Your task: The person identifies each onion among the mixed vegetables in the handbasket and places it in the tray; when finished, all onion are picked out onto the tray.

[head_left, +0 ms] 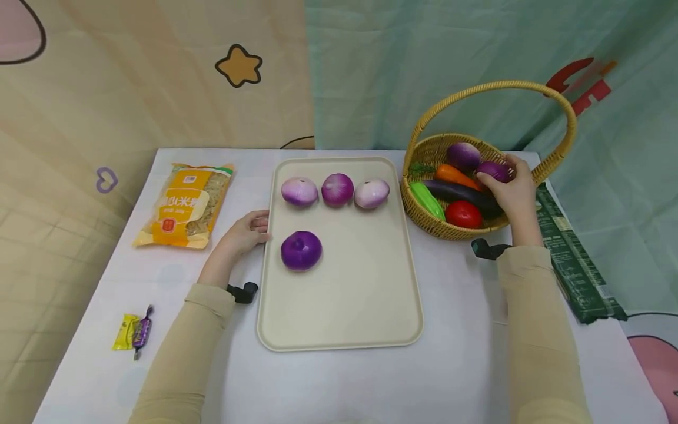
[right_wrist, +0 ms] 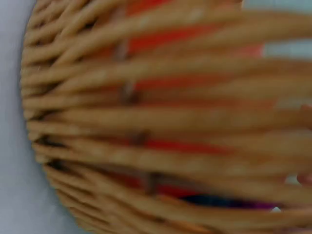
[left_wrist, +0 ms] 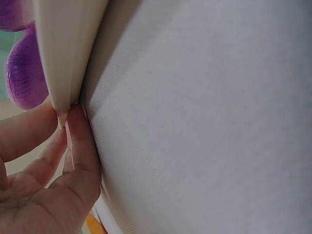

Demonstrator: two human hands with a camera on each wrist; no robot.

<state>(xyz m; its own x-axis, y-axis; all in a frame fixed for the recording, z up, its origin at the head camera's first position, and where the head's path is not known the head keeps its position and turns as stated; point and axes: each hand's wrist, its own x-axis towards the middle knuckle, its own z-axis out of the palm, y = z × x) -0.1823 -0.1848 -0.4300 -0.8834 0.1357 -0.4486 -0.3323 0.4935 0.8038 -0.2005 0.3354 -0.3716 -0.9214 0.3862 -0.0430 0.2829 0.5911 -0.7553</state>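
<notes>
Head view: a white table (head_left: 339,383) is seen from above, with a cream tray (head_left: 371,306) at its middle. Three pale purple onions (head_left: 336,189) are lined up along the tray's far end; a darker onion (head_left: 301,249) lies alone nearer the left edge. The left hand (head_left: 245,233) is set against the tray's left rim, fingers (head_left: 259,222) curled at the edge.

A wicker basket (head_left: 424,218) with a tall hoop handle stands just right of the tray. In it are held a carrot (head_left: 457,175), an aubergine (head_left: 455,192), a green pod (head_left: 426,200), a tomato (head_left: 463,214) and two purple onions. The nearer of these, the basket onion (head_left: 495,171), is gripped by the right hand (head_left: 511,192), fingers closed over it inside the basket.

Also listed: a yellow packet (head_left: 184,204) at far left, a small sweet (head_left: 135,332) at near left, a long green packet (head_left: 574,259) right of the basket.

Left wrist view: the tray rim (left_wrist: 63,63) is pinched between thumb and fingertips (left_wrist: 80,141).

Right wrist view: only blurred wicker (right_wrist: 146,122) is shown; the fingers cannot be made out here.
</notes>
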